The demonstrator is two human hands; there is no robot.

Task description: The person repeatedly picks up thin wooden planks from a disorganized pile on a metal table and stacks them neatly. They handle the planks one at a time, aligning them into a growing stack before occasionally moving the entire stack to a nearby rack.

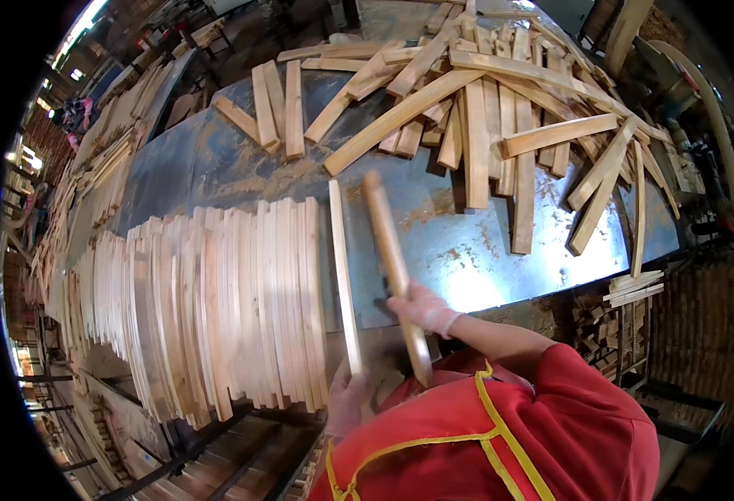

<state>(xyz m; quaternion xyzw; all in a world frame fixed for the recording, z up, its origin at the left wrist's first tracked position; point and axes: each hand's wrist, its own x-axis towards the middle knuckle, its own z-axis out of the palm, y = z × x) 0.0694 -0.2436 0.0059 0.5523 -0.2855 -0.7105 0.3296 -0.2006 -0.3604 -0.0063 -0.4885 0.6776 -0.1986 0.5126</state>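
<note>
My right hand (423,308), in a thin see-through glove, is closed round the lower part of a wooden slat (389,246). That slat is tilted, its far end over the metal table and its near end close to my apron; motion blurs it a little. Lower and to the left, my left hand (347,404) is closed on the near end of a narrow pale wooden strip (342,271) that points away from me. To its left stands a tight row of pale wooden strips (242,301), side by side, with a small gap between row and strip.
A loose heap of wooden slats (488,125) lies crisscross at the far right of the metal table (242,179). Sawdust (279,177) is scattered there. Further stacked boards (104,179) stand at the far left. Small wood pieces (634,288) are piled beyond the table's right edge.
</note>
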